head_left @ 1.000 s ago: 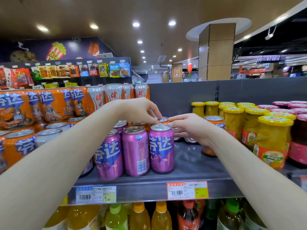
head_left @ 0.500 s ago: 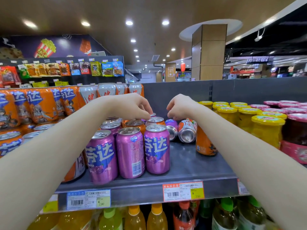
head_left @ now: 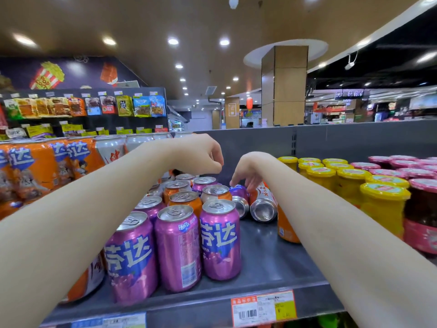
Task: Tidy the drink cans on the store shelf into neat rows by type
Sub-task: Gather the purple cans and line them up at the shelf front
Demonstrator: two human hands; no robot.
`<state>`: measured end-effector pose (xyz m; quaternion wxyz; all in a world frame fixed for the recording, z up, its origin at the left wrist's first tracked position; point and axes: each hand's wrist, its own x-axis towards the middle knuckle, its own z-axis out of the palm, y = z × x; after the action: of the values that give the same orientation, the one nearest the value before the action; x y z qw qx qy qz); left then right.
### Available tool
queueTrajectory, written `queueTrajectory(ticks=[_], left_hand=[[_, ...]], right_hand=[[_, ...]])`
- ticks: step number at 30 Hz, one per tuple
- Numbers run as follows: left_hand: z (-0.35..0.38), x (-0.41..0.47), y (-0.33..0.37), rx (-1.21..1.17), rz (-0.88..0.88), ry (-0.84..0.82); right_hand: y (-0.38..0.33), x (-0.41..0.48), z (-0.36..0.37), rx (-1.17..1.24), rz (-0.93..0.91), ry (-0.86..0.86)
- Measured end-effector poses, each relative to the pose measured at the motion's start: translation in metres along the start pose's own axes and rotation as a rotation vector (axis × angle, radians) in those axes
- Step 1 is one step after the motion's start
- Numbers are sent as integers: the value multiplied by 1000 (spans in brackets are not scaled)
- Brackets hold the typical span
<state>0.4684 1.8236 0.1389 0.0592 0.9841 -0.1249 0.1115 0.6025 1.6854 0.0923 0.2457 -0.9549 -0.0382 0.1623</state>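
Observation:
Three purple grape soda cans (head_left: 177,247) stand in a row at the front of the grey shelf (head_left: 272,256). Behind them, orange cans (head_left: 185,200) and more purple cans are mixed together. A purple can (head_left: 238,197) and a white-and-orange can (head_left: 263,204) lie on their sides, bottoms facing me. My left hand (head_left: 201,157) hovers above the back cans, its fingers curled in with nothing visible in them. My right hand (head_left: 248,171) hangs with its fingers spread, the tips touching the two lying cans. One orange can (head_left: 286,230) stands upright, partly hidden behind my right forearm.
Yellow-lidded fruit jars (head_left: 383,204) and pink-lidded jars (head_left: 423,214) crowd the shelf's right side. Orange soda multipacks (head_left: 35,166) fill the left. A grey back panel (head_left: 331,138) closes the shelf behind. A price tag (head_left: 263,306) hangs on the front edge.
Both hands have lifted off the upright can tops. My left hand has curled up higher, while my right hand's fingers have dropped onto the two lying cans.

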Motion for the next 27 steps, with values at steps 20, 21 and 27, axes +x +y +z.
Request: queueTrajectory(ticks=[20, 21, 27], left_hand=[[9, 37, -19, -1, 6, -62], [10, 38, -20, -2, 7, -59], [12, 35, -21, -18, 7, -56]], right_hand=[[-15, 33, 0, -173, 126, -94], [-16, 31, 1, -220, 112, -77], [-19, 28, 4, -303, 131, -113]])
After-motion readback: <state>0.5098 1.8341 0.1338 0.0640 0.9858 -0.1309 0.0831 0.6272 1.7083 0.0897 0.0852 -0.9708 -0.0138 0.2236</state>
